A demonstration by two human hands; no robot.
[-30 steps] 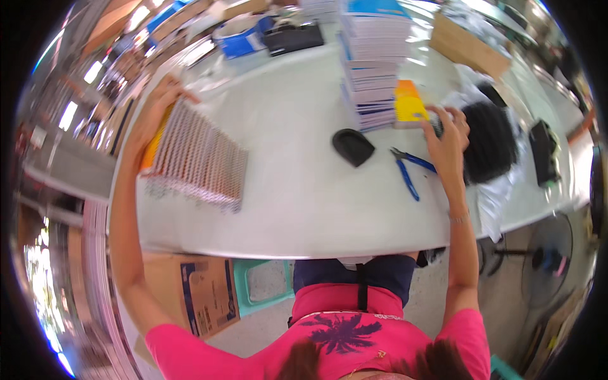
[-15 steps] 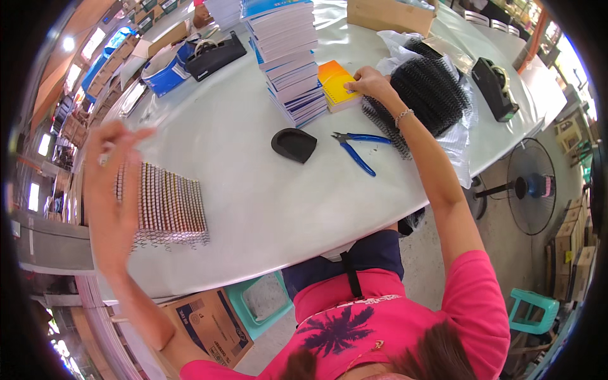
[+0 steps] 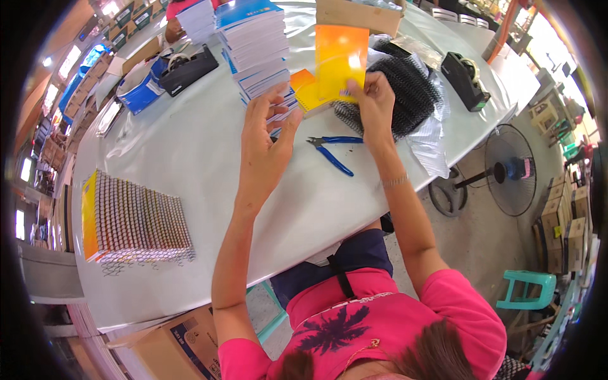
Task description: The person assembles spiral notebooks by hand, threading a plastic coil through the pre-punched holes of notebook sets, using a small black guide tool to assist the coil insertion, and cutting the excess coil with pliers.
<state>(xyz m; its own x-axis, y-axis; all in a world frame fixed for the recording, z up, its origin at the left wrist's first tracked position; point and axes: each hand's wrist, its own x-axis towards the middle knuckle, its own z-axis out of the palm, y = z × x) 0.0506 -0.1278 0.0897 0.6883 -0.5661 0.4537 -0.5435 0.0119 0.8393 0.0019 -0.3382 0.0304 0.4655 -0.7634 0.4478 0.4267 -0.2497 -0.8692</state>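
Parts that are covered, cut off or too unclear to read

The right hand (image 3: 375, 104) covers the lower corner of the orange cover (image 3: 341, 60), so how the fingertips grip it behind is not visible. The left hand (image 3: 265, 149) hides part of the table (image 3: 190, 152) and the bottom of the tall stack of notebooks (image 3: 256, 47). The black wire coils (image 3: 411, 95) lie partly behind the right hand and the clear plastic. The cardboard box (image 3: 361, 16) is cut by the top edge. At the far end a person in red (image 3: 180, 9) is mostly outside the picture. The shelves on the left are blurred and too small to tell.
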